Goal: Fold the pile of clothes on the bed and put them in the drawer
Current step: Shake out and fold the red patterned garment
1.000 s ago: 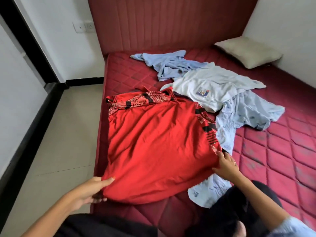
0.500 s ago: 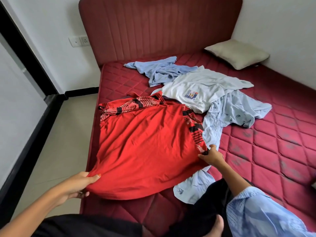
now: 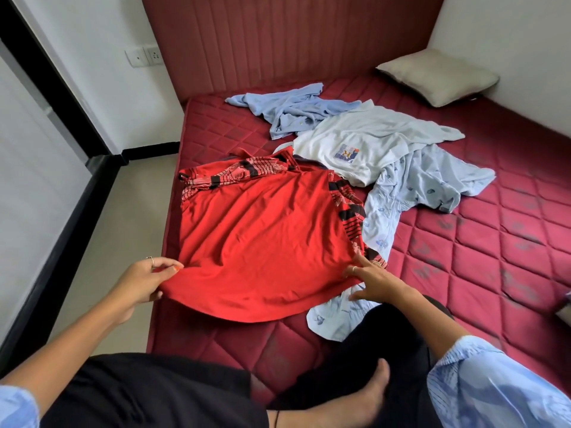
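Observation:
A red shirt point(image 3: 262, 236) with black-patterned sleeves lies spread flat near the bed's left edge. My left hand point(image 3: 145, 281) pinches its lower left corner. Along the shirt's lower right edge my right hand point(image 3: 375, 281) rests with fingers spread. Behind and to the right lie a white polo with a chest logo point(image 3: 364, 146), a pale blue printed shirt point(image 3: 411, 196) that runs under the red one, and a crumpled light blue shirt point(image 3: 293, 109). No drawer is in view.
The maroon quilted mattress point(image 3: 494, 257) fills the right side, with a beige pillow point(image 3: 438, 77) at the back corner by the wall. A padded headboard point(image 3: 293, 38) stands behind. Tiled floor point(image 3: 123, 230) runs along the left. My legs in black trousers sit at the near edge.
My left hand has moved up and inward with the shirt's lower left corner. My right hand has slid down the right edge and spread its fingers. The camera has tilted down a little.

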A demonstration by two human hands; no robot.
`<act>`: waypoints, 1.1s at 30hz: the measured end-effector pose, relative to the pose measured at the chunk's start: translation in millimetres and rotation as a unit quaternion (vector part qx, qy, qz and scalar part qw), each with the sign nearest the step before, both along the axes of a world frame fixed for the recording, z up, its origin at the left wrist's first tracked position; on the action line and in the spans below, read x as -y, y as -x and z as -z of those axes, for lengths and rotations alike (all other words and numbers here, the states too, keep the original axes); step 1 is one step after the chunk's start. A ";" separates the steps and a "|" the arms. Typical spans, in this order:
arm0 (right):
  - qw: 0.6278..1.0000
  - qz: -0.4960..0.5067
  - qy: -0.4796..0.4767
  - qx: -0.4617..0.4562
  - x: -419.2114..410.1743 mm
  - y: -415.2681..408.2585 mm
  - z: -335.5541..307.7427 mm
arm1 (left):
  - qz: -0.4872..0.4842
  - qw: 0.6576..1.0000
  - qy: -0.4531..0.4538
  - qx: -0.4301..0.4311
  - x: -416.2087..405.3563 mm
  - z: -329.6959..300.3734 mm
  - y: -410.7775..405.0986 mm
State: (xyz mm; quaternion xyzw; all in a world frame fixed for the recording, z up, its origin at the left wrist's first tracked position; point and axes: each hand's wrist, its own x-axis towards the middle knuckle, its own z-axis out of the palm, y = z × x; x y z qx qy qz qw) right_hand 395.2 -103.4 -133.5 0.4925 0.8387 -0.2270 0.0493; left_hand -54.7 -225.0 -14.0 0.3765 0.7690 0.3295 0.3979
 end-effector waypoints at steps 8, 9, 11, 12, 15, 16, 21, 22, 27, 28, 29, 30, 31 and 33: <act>0.995 0.009 -0.099 -0.012 1.1 1.6 1.8 | -0.054 0.978 -0.145 0.141 -2.9 -18.8 -16.6; 0.995 0.024 -0.097 -0.032 0.6 1.0 2.7 | -0.054 0.975 -0.153 0.151 -3.6 -21.6 -17.1; 0.986 0.084 -0.090 -0.116 1.0 2.5 -1.1 | -0.048 0.975 -0.156 0.152 -5.5 -24.5 -15.8; 0.975 0.128 -0.085 -0.162 1.1 3.4 -6.2 | -0.045 0.977 -0.154 0.140 -7.1 -23.8 -13.5; 0.917 0.270 -0.048 -0.289 -4.5 5.5 -29.8 | -0.041 0.988 -0.137 0.067 -10.9 -19.8 -5.9; 0.889 0.313 -0.033 -0.331 -9.4 5.9 -36.2 | -0.039 0.990 -0.130 0.021 -12.0 -17.3 -2.4; 0.810 0.400 -0.034 -0.427 -33.8 12.3 -70.3 | -0.067 0.976 -0.147 -0.142 -16.7 -12.9 1.8; 0.809 0.397 -0.037 -0.431 -37.1 13.7 -76.3 | -0.072 0.972 -0.151 -0.167 -17.7 -12.6 2.5; 0.848 0.360 -0.060 -0.385 -54.2 14.1 -100.0 | -0.064 0.942 -0.131 -0.302 -27.6 -14.8 15.4; 0.855 0.348 -0.065 -0.380 -56.1 14.2 -105.2 | -0.071 0.939 -0.131 -0.309 -28.9 -17.3 17.5; 0.861 0.334 -0.072 -0.378 -56.4 12.5 -109.8 | -0.078 0.935 -0.131 -0.319 -30.7 -19.7 18.1; 0.868 0.315 -0.083 -0.374 -55.3 10.6 -115.0 | -0.086 0.930 -0.132 -0.332 -32.0 -23.5 17.9; 0.881 0.290 -0.096 -0.361 -54.0 9.1 -121.0 | -0.090 0.924 -0.133 -0.347 -33.2 -27.4 19.4; 0.918 0.235 -0.100 -0.304 -46.7 6.0 -135.7 | -0.076 0.917 -0.120 -0.372 -35.3 -33.3 24.4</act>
